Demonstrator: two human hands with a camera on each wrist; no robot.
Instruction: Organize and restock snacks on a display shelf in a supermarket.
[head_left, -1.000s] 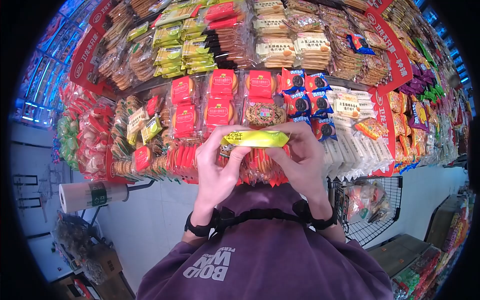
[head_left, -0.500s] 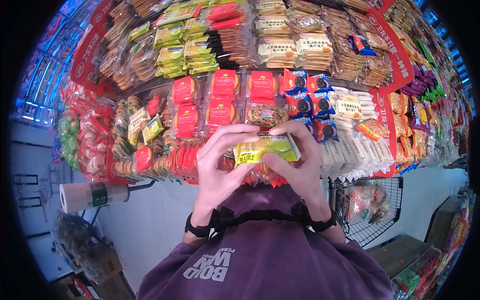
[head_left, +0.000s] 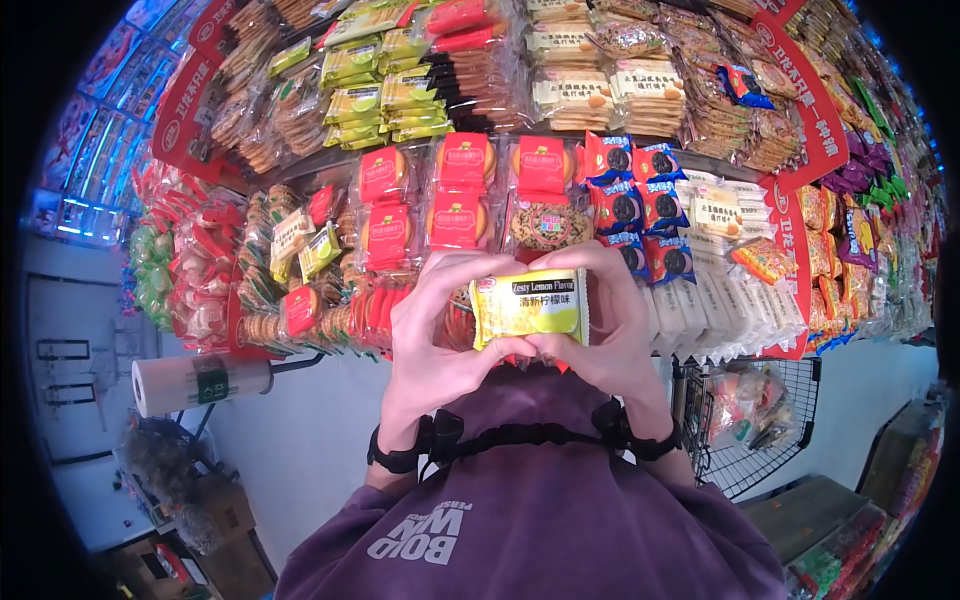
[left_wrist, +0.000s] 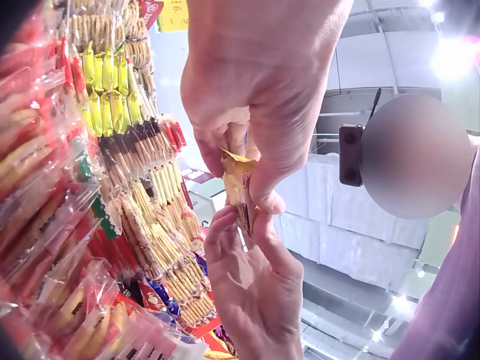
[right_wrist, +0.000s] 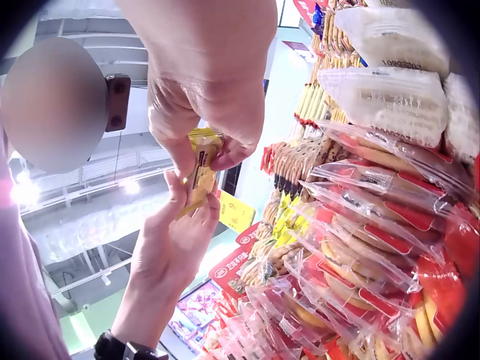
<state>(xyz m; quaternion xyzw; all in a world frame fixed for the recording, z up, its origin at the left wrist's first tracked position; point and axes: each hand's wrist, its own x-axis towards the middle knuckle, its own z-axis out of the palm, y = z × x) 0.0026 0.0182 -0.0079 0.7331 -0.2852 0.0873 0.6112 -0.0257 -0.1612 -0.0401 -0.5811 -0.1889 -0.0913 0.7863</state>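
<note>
A yellow packet (head_left: 529, 308) labelled "Zesty Lemon Flavor" is held between both hands in the head view, its printed face toward the camera. The left hand (head_left: 436, 330) pinches one end and the right hand (head_left: 614, 325) pinches the other, thumbs along the lower edge. In the left wrist view the packet (left_wrist: 240, 187) appears edge-on, with the left hand (left_wrist: 259, 82) above and the right hand (left_wrist: 255, 289) below. The right wrist view has the packet (right_wrist: 202, 169) between the right hand (right_wrist: 206, 67) and the left hand (right_wrist: 176, 240).
Beyond the hands, a sloping display holds red-labelled biscuits (head_left: 459, 220), blue packets (head_left: 663, 205), white packets (head_left: 722, 215) and similar yellow packets (head_left: 355, 100). A wire cart (head_left: 800, 400) with bagged goods stands at right. A plastic roll (head_left: 165, 388) hangs at left.
The packet has turned from edge-on, through a tilt, to its labelled face toward the head camera. Both hands have kept hold of it, and the display has shifted slightly right in view.
</note>
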